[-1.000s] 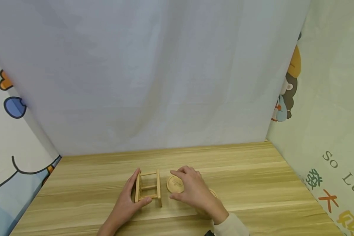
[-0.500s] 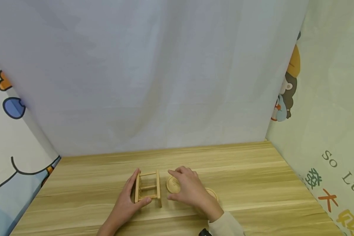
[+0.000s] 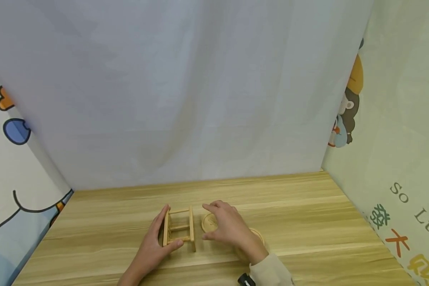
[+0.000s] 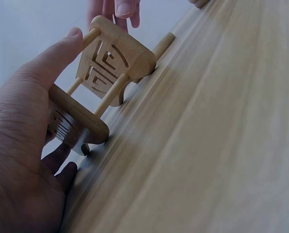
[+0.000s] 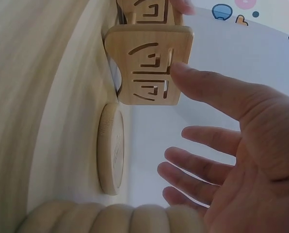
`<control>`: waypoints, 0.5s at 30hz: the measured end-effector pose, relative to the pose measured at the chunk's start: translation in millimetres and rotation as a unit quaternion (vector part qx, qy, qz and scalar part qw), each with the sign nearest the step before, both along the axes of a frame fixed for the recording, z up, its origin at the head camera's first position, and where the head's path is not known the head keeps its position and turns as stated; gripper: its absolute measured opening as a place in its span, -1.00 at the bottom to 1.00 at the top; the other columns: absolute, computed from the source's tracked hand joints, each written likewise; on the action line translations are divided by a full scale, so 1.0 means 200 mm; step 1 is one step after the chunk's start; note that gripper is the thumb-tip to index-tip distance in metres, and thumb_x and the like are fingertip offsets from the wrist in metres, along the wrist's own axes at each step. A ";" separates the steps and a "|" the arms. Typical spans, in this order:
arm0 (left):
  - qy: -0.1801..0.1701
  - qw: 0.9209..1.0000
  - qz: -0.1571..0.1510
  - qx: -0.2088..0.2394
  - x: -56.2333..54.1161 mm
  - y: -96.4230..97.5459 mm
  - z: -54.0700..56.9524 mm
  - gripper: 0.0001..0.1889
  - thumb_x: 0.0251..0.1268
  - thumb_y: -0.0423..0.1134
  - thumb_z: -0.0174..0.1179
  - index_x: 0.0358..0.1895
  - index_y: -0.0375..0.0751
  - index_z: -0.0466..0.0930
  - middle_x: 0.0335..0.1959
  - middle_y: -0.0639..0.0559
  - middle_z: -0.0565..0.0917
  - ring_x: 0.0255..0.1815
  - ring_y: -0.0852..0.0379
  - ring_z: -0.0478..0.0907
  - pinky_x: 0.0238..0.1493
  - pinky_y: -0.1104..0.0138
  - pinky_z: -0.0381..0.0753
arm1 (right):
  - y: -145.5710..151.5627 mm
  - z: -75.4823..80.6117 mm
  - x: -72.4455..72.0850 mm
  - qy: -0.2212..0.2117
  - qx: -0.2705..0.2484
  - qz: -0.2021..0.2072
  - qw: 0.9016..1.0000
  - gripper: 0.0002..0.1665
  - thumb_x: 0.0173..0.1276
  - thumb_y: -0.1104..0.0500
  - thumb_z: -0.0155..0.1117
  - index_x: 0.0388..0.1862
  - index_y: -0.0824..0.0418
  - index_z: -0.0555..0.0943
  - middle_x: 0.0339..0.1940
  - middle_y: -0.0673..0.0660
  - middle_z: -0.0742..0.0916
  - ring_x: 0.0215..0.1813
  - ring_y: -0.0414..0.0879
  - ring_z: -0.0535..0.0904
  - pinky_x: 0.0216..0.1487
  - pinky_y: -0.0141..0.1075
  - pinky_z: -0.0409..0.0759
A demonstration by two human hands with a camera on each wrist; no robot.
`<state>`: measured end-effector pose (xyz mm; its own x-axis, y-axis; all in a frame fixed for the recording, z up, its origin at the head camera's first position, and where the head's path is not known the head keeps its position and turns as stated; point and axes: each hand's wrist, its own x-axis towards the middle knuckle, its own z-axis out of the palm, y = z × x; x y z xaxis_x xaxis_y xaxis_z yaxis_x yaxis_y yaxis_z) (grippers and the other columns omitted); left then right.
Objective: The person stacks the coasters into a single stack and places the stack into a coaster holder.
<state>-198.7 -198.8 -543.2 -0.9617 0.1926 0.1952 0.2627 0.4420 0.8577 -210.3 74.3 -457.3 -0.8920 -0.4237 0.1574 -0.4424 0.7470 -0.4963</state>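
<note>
At the far left of my head feed hangs a white and blue cartoon-print sheet (image 3: 32, 171). Next comes the left hand (image 3: 151, 242), its thumb and fingers grasping a small light-wood rack (image 3: 180, 227) made of two cut-out panels joined by round rods. That rack stands on the wood-grain table (image 3: 300, 222), left of centre, below a plain pale backdrop (image 3: 164, 99).

Just right of the rack I see a round, flat, light-wood disc (image 3: 209, 223) with a mark on its face, lying on the table. The right hand (image 3: 230, 230) hovers over its right side, released, fingers apart and gently bent; the right wrist feed shows the palm holding nothing. Under that forearm sits a stack of rounded pale-wood pieces (image 5: 120, 221). I make out a cream sleeve (image 3: 271, 272) beside a small black object (image 3: 246, 279), and a pale green printed sheet (image 3: 397, 119) at far right.
</note>
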 end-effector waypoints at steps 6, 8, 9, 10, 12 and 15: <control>-0.002 1.000 -0.001 0.002 0.00 0.00 0.00 0.19 0.35 0.01 0.58 0.88 0.12 -0.06 0.83 -0.18 0.12 0.77 -0.47 0.07 0.56 -0.58 0.13 | 0.00 -0.03 -0.02 -0.005 0.005 0.000 1.000 0.05 0.14 0.05 0.86 0.58 0.24 0.59 0.37 0.24 0.71 0.40 0.20 0.64 0.47 0.12 0.55; -0.001 1.000 0.000 0.002 0.00 0.00 0.00 0.19 0.35 0.01 0.59 0.88 0.12 -0.06 0.83 -0.18 0.12 0.77 -0.46 0.07 0.56 -0.57 0.13 | -0.01 -0.04 -0.03 -0.007 0.010 0.001 1.000 0.05 0.15 0.03 0.85 0.59 0.23 0.59 0.38 0.23 0.71 0.41 0.20 0.64 0.49 0.12 0.54; -0.001 1.000 0.000 0.002 0.00 0.00 0.00 0.19 0.34 0.01 0.59 0.88 0.12 -0.05 0.83 -0.18 0.12 0.77 -0.46 0.07 0.56 -0.57 0.13 | 0.00 -0.05 -0.03 -0.008 0.012 0.000 1.000 0.05 0.15 0.03 0.85 0.59 0.24 0.59 0.39 0.24 0.71 0.42 0.20 0.63 0.49 0.12 0.54; 0.000 1.000 0.001 0.001 -0.01 -0.01 0.00 0.19 0.34 0.02 0.59 0.88 0.12 -0.05 0.83 -0.17 0.12 0.77 -0.45 0.07 0.57 -0.56 0.13 | 0.00 -0.05 -0.04 -0.008 0.014 -0.002 1.000 0.05 0.16 0.02 0.84 0.59 0.24 0.58 0.40 0.24 0.71 0.43 0.20 0.63 0.51 0.12 0.53; 0.002 1.000 0.001 0.001 -0.01 -0.01 -0.01 0.19 0.33 0.02 0.60 0.88 0.11 -0.04 0.83 -0.17 0.13 0.77 -0.45 0.07 0.57 -0.56 0.12 | 0.00 -0.06 -0.04 -0.007 0.015 -0.005 1.000 0.05 0.15 0.02 0.84 0.58 0.25 0.59 0.42 0.25 0.70 0.44 0.22 0.62 0.52 0.14 0.51; 0.005 1.000 0.002 -0.001 -0.01 -0.01 -0.01 0.19 0.33 0.02 0.60 0.88 0.10 -0.04 0.83 -0.17 0.13 0.77 -0.45 0.07 0.57 -0.57 0.11 | 0.01 -0.07 -0.05 -0.007 0.012 -0.009 1.000 0.04 0.15 0.04 0.84 0.57 0.28 0.59 0.47 0.29 0.68 0.48 0.26 0.60 0.54 0.18 0.49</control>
<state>-200.4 -200.2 -545.3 -0.9605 0.1897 0.2038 0.2691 0.4447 0.8543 -219.9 77.3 -471.0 -0.9019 -0.4105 0.1343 -0.4211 0.7669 -0.4842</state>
